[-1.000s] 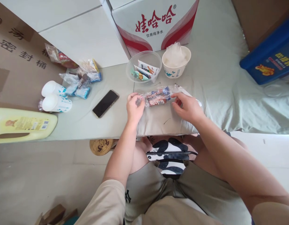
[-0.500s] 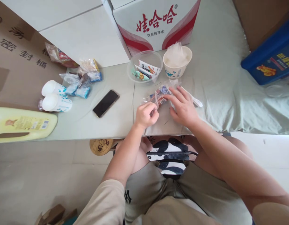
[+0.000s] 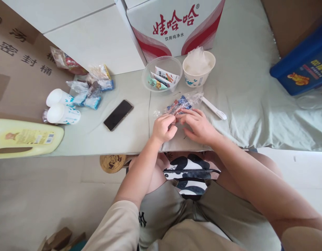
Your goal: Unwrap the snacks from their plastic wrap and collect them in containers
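A crinkled clear plastic bag (image 3: 194, 99) with red and blue packaging in it lies on the cloth-covered table in front of me. My left hand (image 3: 164, 128) is closed, its thumb and fingers pinching the bag's near edge. Close beside it, my right hand (image 3: 196, 126) has its fingers bent and closed on the same bag. The fingertips of both hands nearly meet, and they cover the part they grip. A white plastic-handled tool (image 3: 214, 108), of a kind I cannot make out, lies just right of the bag.
Behind the bag stand a clear bowl (image 3: 150, 83) of sachets and a paper bowl (image 3: 188, 78) with a plastic bag inside. A phone (image 3: 118, 115), paper cups (image 3: 62, 114) and small packets (image 3: 91, 101) lie left. A yellow jug (image 3: 43, 137) borders the far left; a blue container (image 3: 299, 66) stands right.
My right hand has drawn back toward me and left, its spread fingers now closed on the bag beside my left hand. The left hand has kept its pinch.
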Demonstrator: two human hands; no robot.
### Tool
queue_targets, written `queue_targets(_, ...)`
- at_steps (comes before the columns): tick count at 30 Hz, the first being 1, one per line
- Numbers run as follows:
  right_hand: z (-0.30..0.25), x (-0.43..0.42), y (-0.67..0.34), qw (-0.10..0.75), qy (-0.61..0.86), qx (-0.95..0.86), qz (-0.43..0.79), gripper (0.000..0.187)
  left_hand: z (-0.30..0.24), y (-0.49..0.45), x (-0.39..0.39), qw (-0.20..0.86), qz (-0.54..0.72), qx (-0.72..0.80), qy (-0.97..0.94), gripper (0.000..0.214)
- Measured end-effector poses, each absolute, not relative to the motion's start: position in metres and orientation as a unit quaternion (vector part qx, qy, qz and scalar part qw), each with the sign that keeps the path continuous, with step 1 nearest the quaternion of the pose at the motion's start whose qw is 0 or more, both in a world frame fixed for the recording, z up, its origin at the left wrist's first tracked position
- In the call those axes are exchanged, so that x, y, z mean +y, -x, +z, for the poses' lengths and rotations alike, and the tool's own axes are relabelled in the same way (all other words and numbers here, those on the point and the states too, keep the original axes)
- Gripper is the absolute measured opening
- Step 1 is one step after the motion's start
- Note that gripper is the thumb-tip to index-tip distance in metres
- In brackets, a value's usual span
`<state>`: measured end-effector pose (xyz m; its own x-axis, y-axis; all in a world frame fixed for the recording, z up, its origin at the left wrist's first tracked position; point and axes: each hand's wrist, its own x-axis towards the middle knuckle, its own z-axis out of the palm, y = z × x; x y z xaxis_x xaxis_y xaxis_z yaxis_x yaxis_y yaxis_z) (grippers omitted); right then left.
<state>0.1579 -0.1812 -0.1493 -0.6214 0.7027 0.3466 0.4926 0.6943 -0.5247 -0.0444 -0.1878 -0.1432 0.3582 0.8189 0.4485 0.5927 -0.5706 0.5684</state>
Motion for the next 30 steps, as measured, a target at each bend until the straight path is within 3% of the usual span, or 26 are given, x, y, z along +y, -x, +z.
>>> queue_targets(5, -0.147, -0.183, -0.155, 0.214, 0.404, -0.876, 0.155, 0.037, -0.144, 0.046, -0.190, 0.203, 0.367, 0.431, -0.799, 0.007)
queue_targets(10, -0.141, -0.184, -0.156, 0.150, 0.510, -0.843, 0.082, 0.028, -0.148, 0.049, -0.188, 0.200, 0.401, 0.440, -0.778, 0.006)
queue_targets(21, -0.141, -0.179, -0.169, 0.219, 0.614, -0.758, 0.026, 0.020, -0.148, 0.067, -0.180, 0.212, 0.503, 0.491, -0.679, 0.010)
queue_targets(26, -0.143, -0.172, -0.174, 0.253, 0.570, -0.771, 0.130, 0.013, -0.147, 0.070, -0.180, 0.212, 0.524, 0.507, -0.651, 0.010)
queue_targets(30, -0.134, -0.172, -0.175, 0.333, 0.505, -0.753, 0.258, 0.015, -0.146, 0.070, -0.181, 0.216, 0.520, 0.509, -0.651, 0.011)
